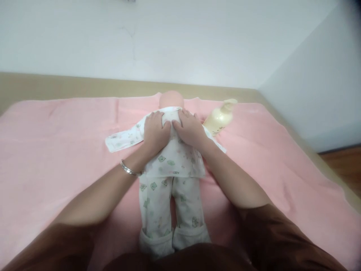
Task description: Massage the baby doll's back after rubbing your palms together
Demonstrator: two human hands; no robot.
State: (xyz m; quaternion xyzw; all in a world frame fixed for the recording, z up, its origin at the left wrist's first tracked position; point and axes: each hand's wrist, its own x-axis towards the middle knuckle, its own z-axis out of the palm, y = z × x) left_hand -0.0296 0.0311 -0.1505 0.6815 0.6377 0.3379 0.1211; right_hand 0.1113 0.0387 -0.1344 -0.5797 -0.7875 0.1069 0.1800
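A baby doll lies stretched out, its bald head pointing away from me; no face shows, so its back seems to be up. It wears a white printed top and matching trousers with turned-up cuffs. My left hand rests on the left side of the doll's upper back, with a silver bangle at the wrist. Against the right side lies my right hand. Both hands are laid flat on the cloth, thumbs toward the middle. The left sleeve spreads out sideways; the right one is partly behind my forearm.
A pale yellow pump bottle leans beside the doll's right sleeve. Under everything spreads a pink sheet with slight creases. Beyond its far edge runs a tan surface against a white wall. Wooden floor shows at far right.
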